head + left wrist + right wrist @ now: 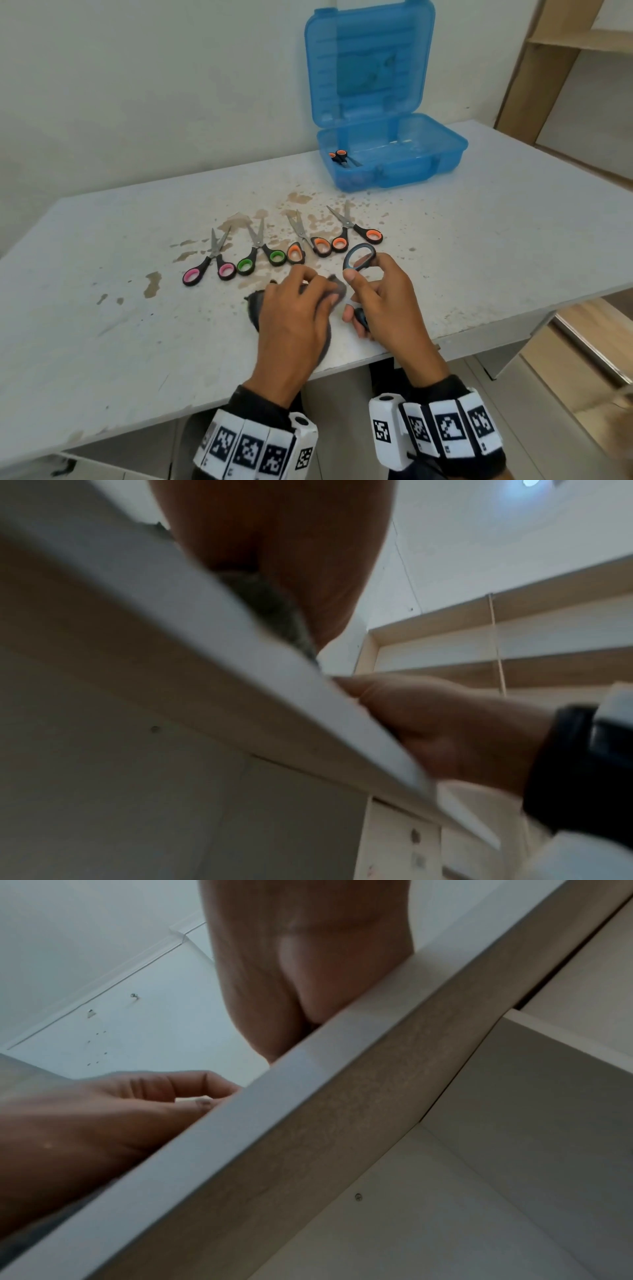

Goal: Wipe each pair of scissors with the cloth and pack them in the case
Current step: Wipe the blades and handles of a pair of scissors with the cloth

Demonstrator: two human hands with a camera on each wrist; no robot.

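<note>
Near the table's front edge my left hand (298, 308) lies curled over a dark grey cloth (254, 310), bunching it. My right hand (380, 294) grips a pair of grey-handled scissors (359, 258) by the handles, one loop sticking up above the thumb; the blades are hidden under the cloth and left hand. Behind them lie four more scissors in a row: pink-handled (209, 265), green-handled (262, 257) and two orange-handled pairs (303, 245) (354, 231). The blue case (428, 161) stands open at the back with one orange-handled pair (342, 158) inside. From below, the left wrist view shows the cloth (274, 610) at the table edge.
The white table (102, 274) is stained with brown spots around the scissors row. Its front edge (308, 1096) runs just under both wrists. A wooden shelf unit (565, 51) stands to the right, and a white wall is behind the case.
</note>
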